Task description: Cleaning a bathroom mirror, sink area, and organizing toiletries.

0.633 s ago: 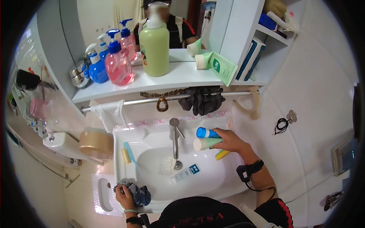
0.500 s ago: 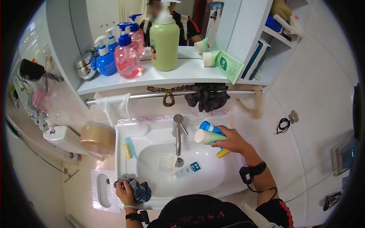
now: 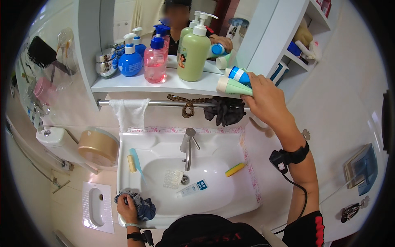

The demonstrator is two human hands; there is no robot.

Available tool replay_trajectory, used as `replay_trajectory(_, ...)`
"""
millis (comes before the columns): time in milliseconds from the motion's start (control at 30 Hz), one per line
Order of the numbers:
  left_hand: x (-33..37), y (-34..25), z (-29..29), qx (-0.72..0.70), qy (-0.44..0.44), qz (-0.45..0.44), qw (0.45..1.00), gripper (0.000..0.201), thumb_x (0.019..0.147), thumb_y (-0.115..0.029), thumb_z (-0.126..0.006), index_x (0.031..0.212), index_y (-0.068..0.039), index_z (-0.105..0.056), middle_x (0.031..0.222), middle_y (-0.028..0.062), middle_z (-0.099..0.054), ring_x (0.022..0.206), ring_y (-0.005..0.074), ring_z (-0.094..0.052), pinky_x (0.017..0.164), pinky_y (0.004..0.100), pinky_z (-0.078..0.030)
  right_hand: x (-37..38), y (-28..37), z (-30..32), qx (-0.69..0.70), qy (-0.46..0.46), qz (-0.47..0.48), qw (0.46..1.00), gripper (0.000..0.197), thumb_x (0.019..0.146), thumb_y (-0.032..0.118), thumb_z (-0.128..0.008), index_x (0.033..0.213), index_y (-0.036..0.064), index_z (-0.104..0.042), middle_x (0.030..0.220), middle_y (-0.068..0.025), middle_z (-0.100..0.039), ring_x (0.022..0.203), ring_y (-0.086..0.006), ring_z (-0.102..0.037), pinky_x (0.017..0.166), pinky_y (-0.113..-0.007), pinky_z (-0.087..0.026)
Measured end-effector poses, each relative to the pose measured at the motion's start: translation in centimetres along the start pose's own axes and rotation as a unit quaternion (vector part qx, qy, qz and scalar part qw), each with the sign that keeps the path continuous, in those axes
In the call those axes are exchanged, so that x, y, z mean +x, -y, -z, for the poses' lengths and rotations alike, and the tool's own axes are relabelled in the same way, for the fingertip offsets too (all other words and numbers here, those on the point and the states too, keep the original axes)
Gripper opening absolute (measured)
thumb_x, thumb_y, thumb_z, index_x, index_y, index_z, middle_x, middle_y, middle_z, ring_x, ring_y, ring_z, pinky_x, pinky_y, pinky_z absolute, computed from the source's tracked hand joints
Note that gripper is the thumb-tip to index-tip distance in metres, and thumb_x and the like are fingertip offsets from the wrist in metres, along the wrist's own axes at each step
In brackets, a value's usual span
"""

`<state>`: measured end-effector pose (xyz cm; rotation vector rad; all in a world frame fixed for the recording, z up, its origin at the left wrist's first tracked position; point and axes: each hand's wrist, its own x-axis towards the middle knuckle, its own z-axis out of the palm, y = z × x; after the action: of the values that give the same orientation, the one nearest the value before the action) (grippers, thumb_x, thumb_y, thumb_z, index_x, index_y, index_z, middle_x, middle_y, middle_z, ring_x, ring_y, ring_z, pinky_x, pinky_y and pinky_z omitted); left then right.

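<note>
Two squeeze tubes are gripped together in my right hand [image 3: 265,96], at the right end of the mirror shelf's front edge [image 3: 127,87]. One is a blue and white tube [image 3: 239,75]; the other, a pale green tube [image 3: 235,87] with a cream cap, is in front of it. Whether they touch the shelf I cannot tell. At the front left corner of the sink [image 3: 121,181], my left hand [image 3: 126,209] is closed on a crumpled dark grey-blue cloth [image 3: 145,208]. Another green tube on the shelf is partly hidden behind my right hand.
A green pump bottle [image 3: 193,55], a pink pump bottle [image 3: 155,64] and a blue pump bottle [image 3: 130,61] stand on the shelf. Below it, a rail [image 3: 164,103] carries a white cloth and hair accessories. The sink holds a white tube [image 3: 193,188], soap and a yellow item [image 3: 235,169].
My right hand has risen from above the sink to the shelf, carrying both tubes. The view has shifted. My left hand stays on the cloth at the sink corner.
</note>
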<state>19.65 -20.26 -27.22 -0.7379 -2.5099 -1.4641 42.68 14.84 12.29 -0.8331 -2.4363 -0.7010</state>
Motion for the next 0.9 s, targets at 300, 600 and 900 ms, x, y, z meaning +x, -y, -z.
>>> replay_trajectory(300, 0.1, 0.1, 0.0, -0.031, 0.012, -0.007, 0.999, 0.012, 0.086, -0.011, -0.057, 0.086, 0.001, -0.059, 0.078, 0.0161, -0.062, 0.070, 0.0309, -0.060, 0.066, 0.0363, -0.048, 2.8, 0.7, -4.6, -0.047, -0.010, -0.015, 0.999, 0.071, 0.070, 0.022, -0.070, 0.131, 0.0004, -0.041, 0.104, -0.0156, -0.058, 0.094, -0.0318, -0.058, 0.076, -0.045, -0.048)
replay_trajectory(600, 0.2, -0.1, 0.3, -0.017, 0.018, 0.004, 1.000, 0.012, 0.087, -0.011, -0.057, 0.085, 0.001, -0.059, 0.077, 0.0164, -0.061, 0.069, 0.0306, -0.060, 0.064, 0.0366, -0.047, 2.5, 0.6, -5.2, 0.068, 0.059, 0.016, 0.996, 0.096, 0.071, 0.046, -0.073, 0.143, 0.0036, -0.027, 0.133, -0.0206, -0.043, 0.120, -0.0362, -0.042, 0.093, -0.051, -0.037)
replay_trajectory(900, 0.3, -0.2, 0.2, -0.008, 0.015, 0.004, 1.000, 0.012, 0.085, -0.012, -0.058, 0.086, 0.000, -0.061, 0.078, 0.0153, -0.062, 0.068, 0.0309, -0.061, 0.062, 0.0361, -0.048, 3.5, 1.9, -4.6, 0.047, 0.084, 0.020, 0.995, 0.110, 0.062, 0.061, -0.074, 0.148, 0.0177, -0.021, 0.141, -0.0224, -0.035, 0.128, -0.0377, -0.036, 0.097, -0.056, -0.030)
